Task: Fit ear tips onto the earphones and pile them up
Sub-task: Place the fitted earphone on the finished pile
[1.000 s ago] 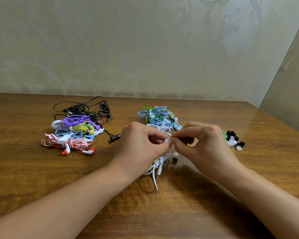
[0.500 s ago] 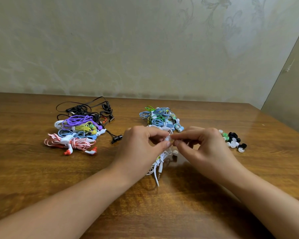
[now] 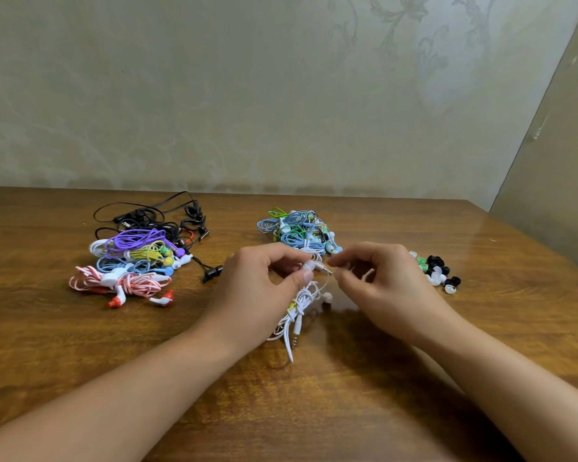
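Now the left hand (image 3: 261, 281) pinches a white earphone (image 3: 311, 264) mid-scene, its bundled cord dangling; the right hand (image 3: 377, 281) hovers just right, fingers curled, hold unclear. Glossy wooden surface (image 3: 347, 395), patterned beige wall (image 3: 247, 95) behind.

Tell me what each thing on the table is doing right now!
Left hand: pinches a white earbud.
Right hand: fingers curled, a little apart from the earbud.
White earphones: bundled, held above the table, plug hanging down.
Left pile: coiled earphones heaped together.
Blue-green pile: tangled, behind the hands.
Ear tips: loose, scattered.
Table: wooden, shiny.
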